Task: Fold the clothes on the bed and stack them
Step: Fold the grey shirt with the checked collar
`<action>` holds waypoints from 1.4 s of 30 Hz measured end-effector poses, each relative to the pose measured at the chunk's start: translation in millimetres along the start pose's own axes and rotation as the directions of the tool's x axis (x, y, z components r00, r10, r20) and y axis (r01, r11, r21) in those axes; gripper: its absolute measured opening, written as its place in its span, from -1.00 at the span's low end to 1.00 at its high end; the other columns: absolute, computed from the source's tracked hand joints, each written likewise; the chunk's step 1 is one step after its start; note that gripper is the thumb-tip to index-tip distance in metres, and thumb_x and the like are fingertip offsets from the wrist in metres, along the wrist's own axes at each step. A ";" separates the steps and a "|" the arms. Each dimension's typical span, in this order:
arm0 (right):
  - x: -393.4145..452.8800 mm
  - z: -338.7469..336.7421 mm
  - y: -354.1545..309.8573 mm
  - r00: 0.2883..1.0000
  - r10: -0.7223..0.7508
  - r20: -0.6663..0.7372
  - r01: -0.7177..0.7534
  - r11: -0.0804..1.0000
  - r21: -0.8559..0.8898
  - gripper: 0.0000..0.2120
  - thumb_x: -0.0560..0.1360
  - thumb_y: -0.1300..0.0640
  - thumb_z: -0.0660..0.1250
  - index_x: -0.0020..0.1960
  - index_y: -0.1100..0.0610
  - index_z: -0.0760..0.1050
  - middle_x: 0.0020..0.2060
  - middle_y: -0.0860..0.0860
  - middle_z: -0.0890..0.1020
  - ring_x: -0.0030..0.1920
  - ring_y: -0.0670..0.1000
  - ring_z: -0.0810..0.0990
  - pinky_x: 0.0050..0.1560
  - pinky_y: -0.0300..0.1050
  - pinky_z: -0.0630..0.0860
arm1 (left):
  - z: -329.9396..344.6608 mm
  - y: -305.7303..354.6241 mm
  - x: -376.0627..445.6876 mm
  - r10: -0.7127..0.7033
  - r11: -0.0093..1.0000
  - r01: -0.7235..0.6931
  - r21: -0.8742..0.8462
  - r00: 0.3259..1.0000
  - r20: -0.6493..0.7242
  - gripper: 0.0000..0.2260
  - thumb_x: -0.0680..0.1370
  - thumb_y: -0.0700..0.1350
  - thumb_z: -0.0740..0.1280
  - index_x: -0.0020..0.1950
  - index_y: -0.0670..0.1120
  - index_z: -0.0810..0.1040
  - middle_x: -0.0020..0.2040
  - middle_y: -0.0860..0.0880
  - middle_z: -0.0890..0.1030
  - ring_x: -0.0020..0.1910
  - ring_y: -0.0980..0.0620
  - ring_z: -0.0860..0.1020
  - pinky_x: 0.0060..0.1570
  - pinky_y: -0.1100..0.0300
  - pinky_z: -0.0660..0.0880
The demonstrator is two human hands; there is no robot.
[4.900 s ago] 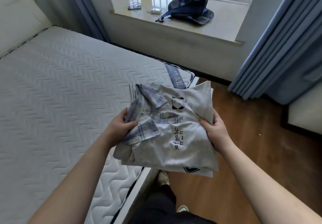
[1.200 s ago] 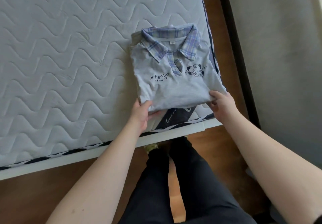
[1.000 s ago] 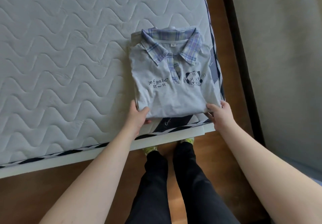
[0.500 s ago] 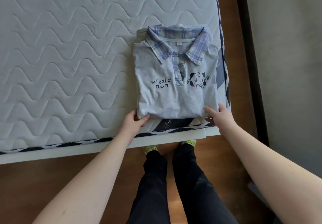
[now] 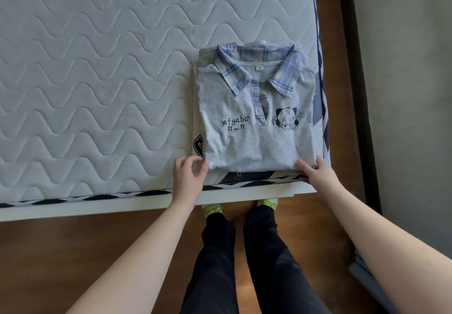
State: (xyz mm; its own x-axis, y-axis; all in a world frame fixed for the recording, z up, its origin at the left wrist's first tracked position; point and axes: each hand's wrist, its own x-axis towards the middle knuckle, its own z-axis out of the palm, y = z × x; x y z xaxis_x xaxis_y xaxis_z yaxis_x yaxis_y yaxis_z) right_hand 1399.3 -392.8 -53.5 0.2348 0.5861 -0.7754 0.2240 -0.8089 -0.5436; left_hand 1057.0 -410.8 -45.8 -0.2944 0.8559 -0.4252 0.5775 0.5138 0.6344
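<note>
A white quilted mattress (image 5: pixel 97 81) carries a folded grey polo shirt (image 5: pixel 254 128) at its near right corner, lying atop another folded garment (image 5: pixel 198 145) with black print. The left hand (image 5: pixel 189 175), fingers loosely spread, touches the shirt's near left corner. The right hand (image 5: pixel 318 173) rests relaxed fingers on the near right corner.

So the folded grey shirt (image 5: pixel 254 128) was up in both hands a few seconds back, now it's lying on the bed (image 5: pixel 97 81) on top of the stack. The left hand (image 5: pixel 188 176) has let go of its corner and opened up just beside it, the right hand (image 5: pixel 318 174) has slid to the near right corner.
</note>
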 end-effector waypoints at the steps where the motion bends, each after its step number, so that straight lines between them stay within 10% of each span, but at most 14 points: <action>1: 0.5 2.1 0.4 1.000 0.019 0.015 -0.020 0.999 0.045 -0.73 0.50 -0.06 0.41 0.14 0.02 0.51 -0.03 0.02 0.68 -0.05 -0.03 0.69 -0.05 -0.12 0.64 | 3.5 5.9 5.9 -0.005 0.999 0.003 0.037 0.999 0.052 -0.63 0.54 0.13 0.33 0.23 -0.07 0.51 0.13 0.00 0.42 0.12 0.04 0.45 0.16 0.11 0.42; 5: 2.8 4.9 -1.7 0.999 0.052 -0.014 -0.051 0.995 0.089 -0.77 0.51 -0.08 0.40 0.10 -0.01 0.55 -0.04 -0.04 0.70 -0.06 -0.04 0.69 -0.05 -0.11 0.64 | 17.9 23.1 29.6 -0.190 0.977 0.157 0.145 0.949 0.250 -0.63 0.57 0.12 0.32 0.19 -0.16 0.51 0.15 -0.08 0.52 0.14 -0.10 0.49 0.05 0.11 0.42; 12: 0.7 1.8 -7.9 0.996 0.015 -0.088 -0.025 0.994 -0.108 -0.74 0.48 -0.02 0.44 0.00 0.16 0.54 -0.09 0.14 0.67 -0.09 0.18 0.67 0.04 0.22 0.61 | 8.8 21.1 28.8 -0.201 0.923 0.268 -0.275 0.947 0.251 -0.76 0.59 -0.07 0.33 0.22 -0.03 0.38 0.20 0.01 0.54 -0.14 0.04 0.62 -0.25 0.15 0.61; 17: -2.6 3.4 -21.7 0.981 0.026 -0.194 -0.062 0.981 -0.184 -0.47 0.44 0.11 0.48 0.32 0.04 0.34 0.10 0.02 0.57 -0.13 -0.06 0.57 -0.26 -0.16 0.45 | 7.4 4.1 16.1 -0.268 0.957 0.279 -0.073 0.954 0.131 -0.60 0.51 -0.10 0.41 0.29 -0.06 0.35 0.09 0.02 0.57 0.03 -0.04 0.56 -0.09 0.10 0.47; 20: 8.5 3.4 -43.6 0.978 -0.116 -0.173 0.088 0.983 -0.159 -0.35 0.47 0.05 0.45 0.47 0.03 0.24 0.23 -0.03 0.48 0.16 -0.02 0.51 0.04 -0.12 0.49 | 6.4 19.2 35.9 -0.266 0.959 0.273 -0.081 0.960 0.093 -0.60 0.52 0.02 0.35 0.32 -0.02 0.37 0.07 0.06 0.56 0.00 0.00 0.55 -0.15 0.16 0.41; 28: 84.0 4.7 -145.2 0.971 -0.184 -0.154 0.174 0.982 -0.079 -0.30 0.54 -0.10 0.35 0.56 0.04 0.14 0.47 0.02 0.35 0.35 0.02 0.42 0.28 -0.04 0.42 | 15.3 86.5 145.8 -0.272 0.701 0.344 -0.625 0.939 0.213 -0.56 0.56 -0.12 0.39 0.38 -0.25 0.39 0.27 -0.19 0.57 0.24 -0.10 0.55 0.29 -0.02 0.47; 34: 132.6 -0.6 -192.3 0.987 -0.131 -0.097 0.122 0.988 -0.096 -0.39 0.41 -0.13 0.50 0.32 0.14 0.42 0.19 0.08 0.59 0.12 0.13 0.60 0.13 0.07 0.57 | 3.0 116.5 202.6 -0.165 0.764 0.335 -0.552 0.928 0.335 -0.73 0.49 -0.15 0.46 0.15 -0.21 0.59 0.06 -0.14 0.67 -0.10 0.03 0.66 0.01 0.14 0.60; 38: 130.4 -3.8 -187.7 0.932 -0.329 -0.151 0.322 0.944 -0.070 -0.76 0.39 -0.04 0.52 -0.04 -0.09 0.49 -0.21 -0.18 0.64 -0.21 -0.24 0.61 -0.18 -0.16 0.58 | -1.2 126.7 216.2 -0.024 0.840 0.120 -0.529 0.983 0.184 -0.81 0.48 -0.26 0.46 -0.01 0.01 0.61 -0.14 0.10 0.71 -0.16 0.11 0.65 -0.04 0.14 0.56; 42: 135.2 -9.6 -175.0 0.906 -0.359 -0.225 0.359 0.932 -0.039 -0.73 0.44 0.05 0.49 0.06 -0.08 0.47 -0.17 -0.21 0.58 -0.12 -0.15 0.61 -0.20 -0.30 0.50 | 6.6 122.6 220.5 0.071 0.901 -0.027 -0.434 0.994 0.085 -0.59 0.53 -0.30 0.38 0.30 0.05 0.51 0.09 0.06 0.65 0.01 0.12 0.58 0.09 0.18 0.49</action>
State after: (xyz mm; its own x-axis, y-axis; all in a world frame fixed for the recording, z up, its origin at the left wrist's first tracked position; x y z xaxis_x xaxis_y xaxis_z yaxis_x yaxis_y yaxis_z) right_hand 1401.0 -171.6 -60.1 0.3454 0.8314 -0.4352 0.3297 -0.5417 -0.7732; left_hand 1067.9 -159.5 -66.0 -0.1872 0.8819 -0.4326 0.1980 0.4652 0.8628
